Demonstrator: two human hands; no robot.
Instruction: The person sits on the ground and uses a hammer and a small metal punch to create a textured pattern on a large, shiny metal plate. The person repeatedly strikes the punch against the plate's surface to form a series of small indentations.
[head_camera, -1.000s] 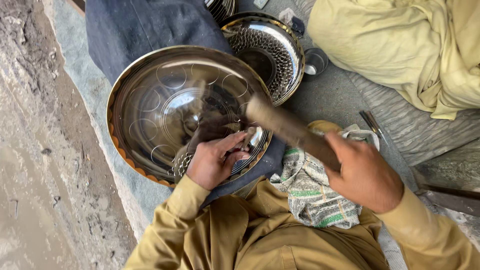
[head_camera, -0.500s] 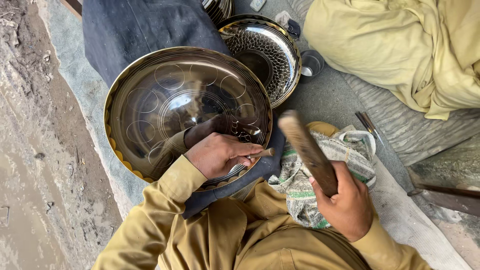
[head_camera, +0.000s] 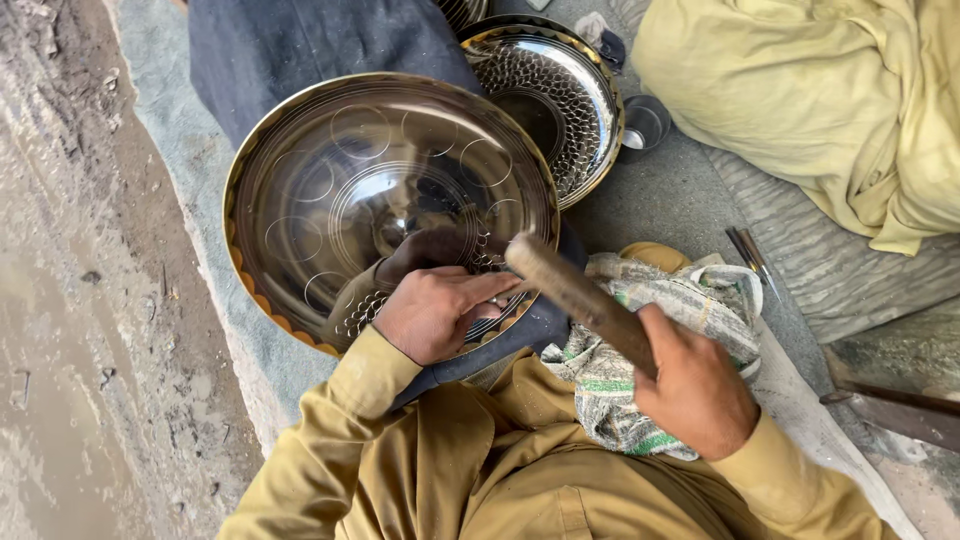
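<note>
A large shiny metal tray (head_camera: 340, 190) with engraved circles and a scalloped brass rim lies on my lap. My left hand (head_camera: 435, 312) rests on its near edge, fingers closed on a small tool that is mostly hidden under them. My right hand (head_camera: 695, 385) grips the lower end of a wooden mallet (head_camera: 575, 295); the mallet's head is close above the left hand's fingers at the tray's rim. Both sleeves are mustard yellow.
A second, smaller patterned metal tray (head_camera: 565, 95) lies beyond the big one. A green-and-white cloth (head_camera: 620, 385) sits on my right knee. Thin metal tools (head_camera: 750, 255) lie on the grey mat. A person in pale yellow clothing (head_camera: 820, 100) sits at top right. Bare dirt ground (head_camera: 70, 300) is at left.
The mallet has swung back down from its raised position toward the left hand at the tray's rim. The left hand has stayed in place on the tray.
</note>
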